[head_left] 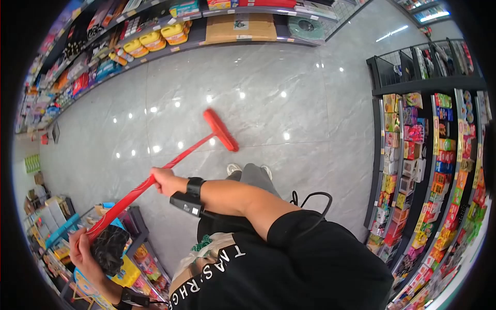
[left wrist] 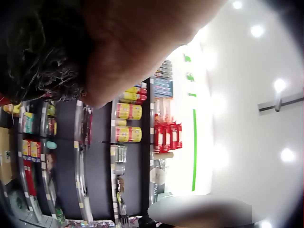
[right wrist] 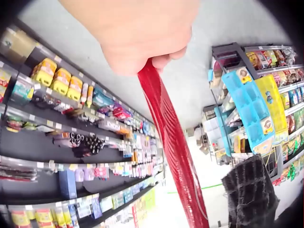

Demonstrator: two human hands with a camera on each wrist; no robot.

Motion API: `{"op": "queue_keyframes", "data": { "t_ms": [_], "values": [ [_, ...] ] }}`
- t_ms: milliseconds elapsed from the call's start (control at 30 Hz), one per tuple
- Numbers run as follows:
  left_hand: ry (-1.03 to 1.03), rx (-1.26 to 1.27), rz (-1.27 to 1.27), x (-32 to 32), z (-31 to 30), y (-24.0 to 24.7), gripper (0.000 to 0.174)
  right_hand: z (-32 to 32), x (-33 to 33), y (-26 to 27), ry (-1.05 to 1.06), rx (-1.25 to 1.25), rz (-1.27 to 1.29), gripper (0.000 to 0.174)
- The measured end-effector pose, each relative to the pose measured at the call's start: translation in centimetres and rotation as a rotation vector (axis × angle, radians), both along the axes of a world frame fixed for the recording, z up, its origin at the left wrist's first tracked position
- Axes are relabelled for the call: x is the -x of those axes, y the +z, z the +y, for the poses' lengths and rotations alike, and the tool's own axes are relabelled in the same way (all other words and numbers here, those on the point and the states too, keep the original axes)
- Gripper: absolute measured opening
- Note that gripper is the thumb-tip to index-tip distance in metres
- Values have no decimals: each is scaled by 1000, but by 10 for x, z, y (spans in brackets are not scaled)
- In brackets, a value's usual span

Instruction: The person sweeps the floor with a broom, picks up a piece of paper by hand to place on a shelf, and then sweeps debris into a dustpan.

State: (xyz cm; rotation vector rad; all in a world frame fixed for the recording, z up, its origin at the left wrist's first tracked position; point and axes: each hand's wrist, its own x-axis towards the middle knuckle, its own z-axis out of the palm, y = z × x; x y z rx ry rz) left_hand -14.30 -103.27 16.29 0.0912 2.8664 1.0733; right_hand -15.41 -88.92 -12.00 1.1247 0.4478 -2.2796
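A red long-handled broom (head_left: 221,130) rests its head on the grey tiled floor, ahead of the person's shoes. The right hand (head_left: 164,182) grips the handle partway along; in the right wrist view its fingers (right wrist: 166,61) curl round the red shaft (right wrist: 173,133). At lower left, the left hand (head_left: 87,254) holds the handle's upper end, fingers bent around it. A dark crumpled item (head_left: 110,249) is beside that hand; whether they touch cannot be told. The left wrist view shows part of the left hand (left wrist: 137,42) close to the dark item (left wrist: 42,57), with its fingers hidden.
Stocked shelves (head_left: 181,45) curve along the far and left sides. Snack racks (head_left: 377,170) stand at right. Near the left hand are a display stand (head_left: 137,222) and, in the right wrist view, a blue divided tray (right wrist: 244,102). A black cable (head_left: 323,195) loops near the right sleeve.
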Motion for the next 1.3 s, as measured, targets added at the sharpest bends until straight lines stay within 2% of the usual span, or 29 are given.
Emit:
{"op": "queue_keyframes", "data": {
  "t_ms": [67,200,267,300,367,467,500,567,633,700,733,767,833,867,900,933,967,1000,1067,1100,1200,1300],
  "values": [
    [-47,-40,70,11,8,12,16,13,12,33,-66,-17,36,20],
    [-147,-30,182,47,42,7,16,72,36,44,-187,-141,21,21],
    [-121,-6,52,62,85,-10,16,116,42,13,-301,-235,78,23],
    [-107,4,-12,71,109,-23,16,145,45,3,-351,-298,4,24],
    [-202,19,-105,93,155,-64,17,210,45,-21,-433,-415,-95,19],
    [-371,53,-279,111,255,-123,20,314,45,-79,-561,-606,-211,23],
    [-404,25,-350,117,291,-144,21,352,45,-98,-663,-593,-267,21],
    [-526,97,-460,127,369,-170,24,428,43,-131,-691,-591,-373,18],
    [-713,5,-491,133,442,-198,26,491,33,-148,-847,-569,-285,13],
    [-790,-30,-378,136,499,-226,26,547,38,-173,-996,-483,-253,9],
    [-761,-15,-397,142,522,-226,26,572,41,-187,-950,-509,-189,9],
    [-726,2,-417,150,541,-223,26,591,44,-197,-726,-674,-33,8],
    [-643,-10,-417,172,555,-226,25,609,49,-200,171,-1735,414,7],
    [-597,-39,-395,185,551,-229,25,606,60,-196,382,-2076,534,6],
    [-552,-66,-369,199,543,-231,24,599,78,-189,468,-2237,610,5],
    [-519,-129,-369,207,528,-235,24,583,97,-178,339,-2206,586,18],
    [-474,-75,-379,213,508,-238,24,562,124,-185,-113,-1455,152,21],
    [-426,-20,-388,215,485,-240,24,538,149,-194,-448,-635,-239,25],
    [-254,56,-444,208,436,-235,25,478,169,-214,-183,-814,-187,28],
    [-150,11,-459,200,401,-238,26,445,183,-188,-205,-766,-324,25],
    [93,87,-494,170,324,-200,27,348,190,-155,-37,-668,-220,21],
    [267,113,-449,129,257,-155,25,257,185,-116,192,-494,-127,37]
  ]
}}
